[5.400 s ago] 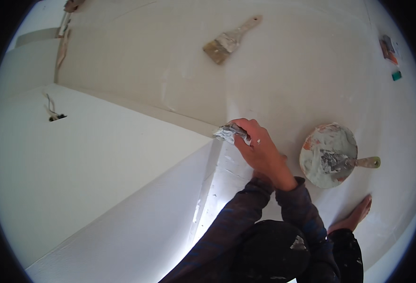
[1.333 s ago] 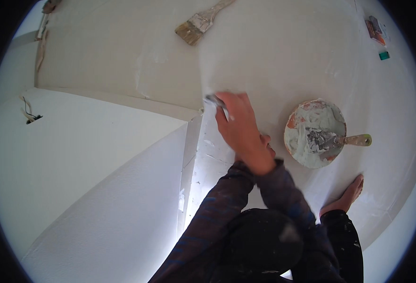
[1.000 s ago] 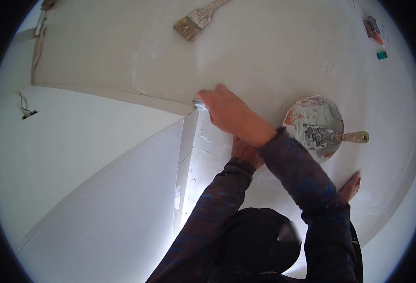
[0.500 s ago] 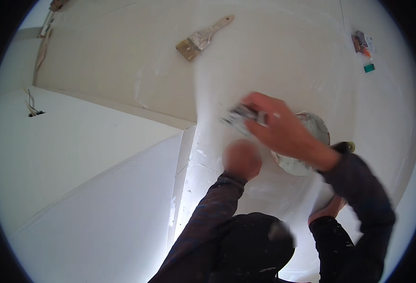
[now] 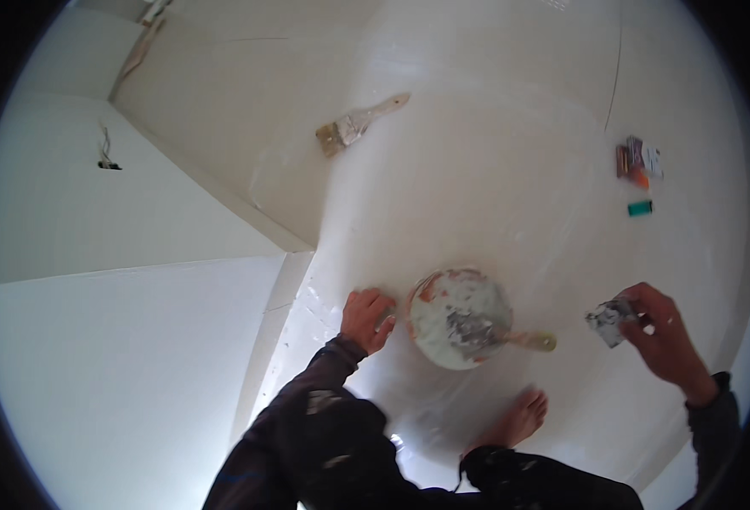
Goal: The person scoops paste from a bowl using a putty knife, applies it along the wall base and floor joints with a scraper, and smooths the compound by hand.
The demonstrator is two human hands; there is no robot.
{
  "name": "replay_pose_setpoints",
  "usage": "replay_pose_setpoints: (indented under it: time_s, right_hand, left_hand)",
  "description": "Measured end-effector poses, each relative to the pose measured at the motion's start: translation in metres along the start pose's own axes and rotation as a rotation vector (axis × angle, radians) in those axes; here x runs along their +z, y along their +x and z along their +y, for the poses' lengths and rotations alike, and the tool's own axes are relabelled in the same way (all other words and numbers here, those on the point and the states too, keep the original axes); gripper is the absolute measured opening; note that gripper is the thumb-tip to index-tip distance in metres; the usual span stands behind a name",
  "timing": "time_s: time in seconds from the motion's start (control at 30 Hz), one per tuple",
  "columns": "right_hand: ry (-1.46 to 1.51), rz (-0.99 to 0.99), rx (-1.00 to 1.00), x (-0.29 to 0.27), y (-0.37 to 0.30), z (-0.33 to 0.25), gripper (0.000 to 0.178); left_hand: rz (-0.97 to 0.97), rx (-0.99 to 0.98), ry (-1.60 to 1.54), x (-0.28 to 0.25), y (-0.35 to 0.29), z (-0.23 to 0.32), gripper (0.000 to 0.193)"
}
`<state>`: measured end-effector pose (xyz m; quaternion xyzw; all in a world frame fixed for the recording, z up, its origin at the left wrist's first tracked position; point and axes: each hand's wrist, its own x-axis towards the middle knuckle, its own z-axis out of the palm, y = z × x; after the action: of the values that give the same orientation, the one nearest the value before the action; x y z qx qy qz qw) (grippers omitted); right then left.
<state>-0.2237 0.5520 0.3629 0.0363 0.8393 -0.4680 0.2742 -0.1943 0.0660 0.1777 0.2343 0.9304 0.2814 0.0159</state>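
Observation:
My right hand is raised at the right, fingers and thumb closed on a small, flat, squarish grey piece smeared with white; its exact kind is unclear. My left hand is low beside the round tub, fingers bent and thumb apart. A light patch shows between thumb and fingers, and I make out nothing held there. White paste fills the tub, with reddish-brown marks near its rim. Across it lies a wooden-handled tool, its head smeared grey and white.
A used paintbrush lies on the pale floor farther off. At the right are small packs and a green lighter-like object. A low ledge corners at the left. Wires stick out of the white wall. My bare foot is near the tub.
My right hand has swung from above the tub out to the right, still with the grey piece. My left hand now appears left of the tub. The view has shifted, leaving the tub uncovered.

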Motion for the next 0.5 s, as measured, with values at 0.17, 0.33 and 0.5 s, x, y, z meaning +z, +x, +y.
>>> replay_pose_setpoints:
  time_s: [0.17,0.33,0.5]
  right_hand:
    - [0.367,-0.029,-0.08,-0.002,0.049,0.056,0.026]
    - [0.659,0.073,0.017,-0.015,0.05,0.057,0.026]
    - [0.529,0.046,-0.001,-0.065,0.068,0.02,0.026]
  left_hand:
    - [-0.46,-0.589,-0.224,0.006,0.022,0.041,0.031]
    - [-0.384,-0.819,-0.31,0.011,0.044,0.047,0.031]
    - [-0.127,-1.164,-0.722,0.003,0.1,-0.004,0.032]
